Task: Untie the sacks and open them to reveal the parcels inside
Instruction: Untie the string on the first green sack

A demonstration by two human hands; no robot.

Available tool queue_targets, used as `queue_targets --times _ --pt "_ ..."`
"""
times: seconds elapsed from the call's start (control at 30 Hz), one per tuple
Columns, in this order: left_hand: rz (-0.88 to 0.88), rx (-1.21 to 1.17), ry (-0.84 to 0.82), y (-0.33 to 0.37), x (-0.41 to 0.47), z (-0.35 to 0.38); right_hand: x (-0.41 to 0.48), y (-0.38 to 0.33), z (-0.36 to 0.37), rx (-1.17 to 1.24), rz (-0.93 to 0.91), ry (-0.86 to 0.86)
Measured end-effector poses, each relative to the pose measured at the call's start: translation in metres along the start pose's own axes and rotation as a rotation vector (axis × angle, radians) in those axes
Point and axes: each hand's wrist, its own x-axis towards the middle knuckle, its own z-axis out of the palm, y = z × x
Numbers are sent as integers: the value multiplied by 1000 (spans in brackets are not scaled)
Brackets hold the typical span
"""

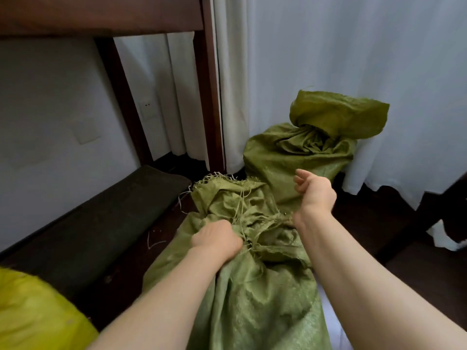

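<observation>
**Materials and finishes.** In front of you, the near sack (252,299) is green woven plastic cloth. It is faintly glossy and creased, and its rim frays into loose threads (214,176). The far sack (298,152) is the same woven stuff in a darker olive, with a soft sheen. Behind it you see a curtain (328,59) of white matt cloth in smooth folds. The bed frame (101,16) is dark reddish wood, smooth and slightly polished. The floor (366,223) looks dark and smooth. To your left, the mat (106,218) is dark, matt and rough, and the wall (50,109) is matt white.
</observation>
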Motion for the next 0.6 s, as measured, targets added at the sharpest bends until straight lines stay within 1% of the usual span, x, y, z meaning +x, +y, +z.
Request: queue_targets --times 0.03,0.07,0.1,0.13,0.17,0.2,0.23,0.27,0.3,0.37,0.43,0.5,0.6 --pt "-8 -34 13 -2 -2 7 -13 0 4 -46 -102 11" --pt "-10 -64 36 -5 -5 11 -30 -1 10 -113 -153 -60" --pt "-16 -84 58 -7 -8 14 -43 1 16 -236 -151 -192" --pt "-17 -95 77 -10 -10 16 -57 4 22 -431 -97 -352" --pt "-13 -111 86 -12 -10 18 -64 9 26 -682 -18 -499" --pt "-10 -134 91 -16 -9 20 -65 17 28 -918 56 -605" --pt "-13 -158 90 -19 -8 21 -62 25 28 -1110 103 -643" --pt "-8 -185 91 -23 -5 23 -57 33 27 -1242 129 -618" --pt "8 -214 93 -27 -3 24 -52 40 24 -1316 129 -567" --pt "34 -260 71 -33 -1 25 -39 51 17 -1349 75 -478" --pt "44 -297 56 -35 1 26 -29 57 14 -1305 -1 -423" --pt "70 -376 65 -35 5 26 -25 60 16 -1260 -91 -434" --pt "201 -573 57 -32 5 19 -17 65 17 -1125 -187 -472"
